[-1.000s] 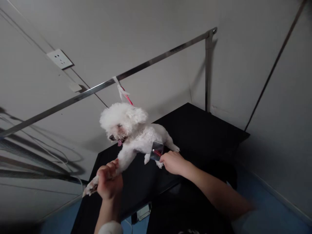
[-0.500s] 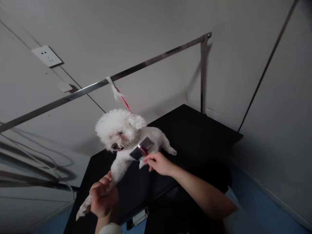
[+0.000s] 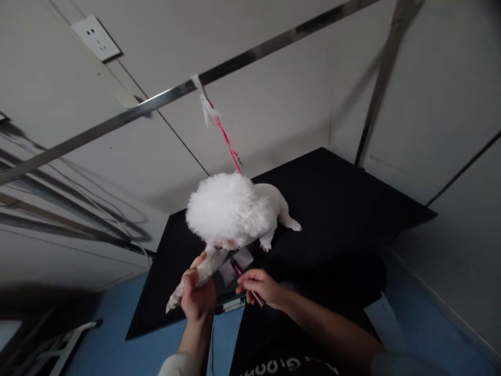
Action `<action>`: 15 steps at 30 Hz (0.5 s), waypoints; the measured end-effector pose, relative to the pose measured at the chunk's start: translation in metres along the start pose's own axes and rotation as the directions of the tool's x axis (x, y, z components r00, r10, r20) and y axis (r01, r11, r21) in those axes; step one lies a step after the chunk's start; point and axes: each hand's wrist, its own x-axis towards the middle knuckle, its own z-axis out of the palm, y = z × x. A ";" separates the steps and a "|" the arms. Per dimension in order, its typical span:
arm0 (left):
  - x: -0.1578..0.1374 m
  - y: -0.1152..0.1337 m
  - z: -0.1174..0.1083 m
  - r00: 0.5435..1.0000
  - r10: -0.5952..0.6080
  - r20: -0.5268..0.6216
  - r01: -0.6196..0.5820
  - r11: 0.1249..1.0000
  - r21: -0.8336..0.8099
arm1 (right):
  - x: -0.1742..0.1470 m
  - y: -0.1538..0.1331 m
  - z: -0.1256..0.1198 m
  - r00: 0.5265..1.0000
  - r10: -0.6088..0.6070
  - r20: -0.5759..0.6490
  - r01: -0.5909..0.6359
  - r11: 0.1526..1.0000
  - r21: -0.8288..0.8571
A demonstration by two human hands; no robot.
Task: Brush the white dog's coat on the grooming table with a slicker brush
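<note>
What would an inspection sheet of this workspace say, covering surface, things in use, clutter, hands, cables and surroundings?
Surface: black table, matte.
Things in use: white dog on the table; red-handled brush by its front leg, contact unclear; red lead rising to a metal bar.
Clutter: pale item at the table's near edge, unidentifiable.
Hands: left hand grips the front leg; right hand holds the brush handle.
Cables: thin cord below the table edge.
Surroundings: grey wall, white socket, blue floor.
</note>
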 end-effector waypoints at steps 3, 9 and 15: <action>-0.008 -0.002 -0.012 0.999 -0.018 -0.027 0.019 0.999 0.030 | -0.005 0.017 0.012 0.999 0.036 0.034 -0.043 0.972 0.230; -0.018 -0.001 -0.029 0.993 -0.063 -0.097 0.072 0.993 0.091 | -0.017 0.020 0.035 0.952 0.238 0.192 -0.287 0.912 0.294; -0.021 0.005 -0.032 0.998 0.023 0.052 -0.031 0.988 0.152 | -0.024 0.008 0.040 0.975 0.198 0.101 -0.222 0.902 0.370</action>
